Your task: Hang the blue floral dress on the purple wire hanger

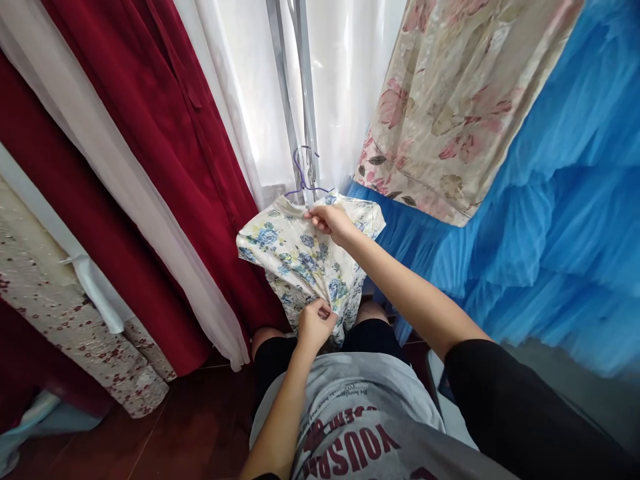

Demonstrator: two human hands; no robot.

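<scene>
A white floral garment (pixel 300 250) with blue roses and short sleeves hangs in front of my legs on a purple hanger (pixel 303 180). Up at its neckline, my right hand (pixel 330 222) pinches the fabric between thumb and fingers. Lower on the front, my left hand (pixel 317 325) is closed on the cloth, with creases running upward from it. Between the two hands the front is pulled into folds. The garment's back and its lower end are hidden.
Dark red drapes (pixel 150 120) and a floral cloth (pixel 135 373) hang at left. Grey metal poles (pixel 293 87) stand before a white curtain (pixel 345 80). At right hang a pink-flowered cloth (pixel 450 120) and ruffled blue tulle (pixel 560 220). Below is a reddish tiled floor (pixel 200 427).
</scene>
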